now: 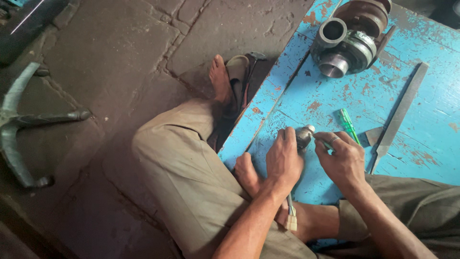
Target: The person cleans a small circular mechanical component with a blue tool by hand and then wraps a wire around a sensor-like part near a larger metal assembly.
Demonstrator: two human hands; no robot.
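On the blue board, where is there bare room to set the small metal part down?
Bare blue board lies between the turbo housing and both hands. More lies right of the flat file. It is crowded around the left hand, right hand, green screwdriver and file.

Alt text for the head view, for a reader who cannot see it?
A seated person's left hand and right hand hold a small metal part over a worn blue board. A green screwdriver, a flat file and a turbocharger lie beyond.
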